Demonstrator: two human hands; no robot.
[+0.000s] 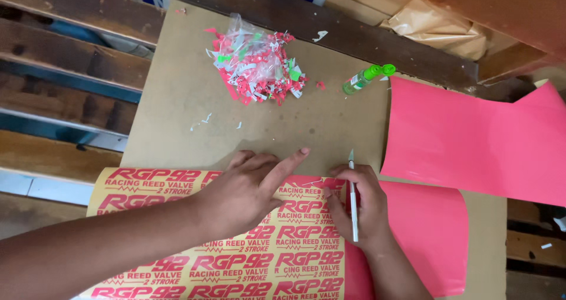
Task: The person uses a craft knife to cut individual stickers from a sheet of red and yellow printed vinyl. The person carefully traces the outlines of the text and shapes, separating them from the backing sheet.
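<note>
My left hand [250,188] presses flat on a yellow sticker sheet [177,264] printed with red lettering, fingers spread, the index finger reaching past the sheet's top edge. My right hand [359,208] grips a thin white craft knife [353,202], its blade tip pointing away from me at the sheet's upper right corner. Under the yellow sheet lies a pink sheet [430,229]. Both rest on a brown board [177,99].
A heap of red, white and green paper scraps [256,70] with clear plastic lies at the board's far side. A small green bottle [367,79] lies on its side nearby. A larger pink sheet [477,138] curls at the right. Wooden slats [65,58] run at the left.
</note>
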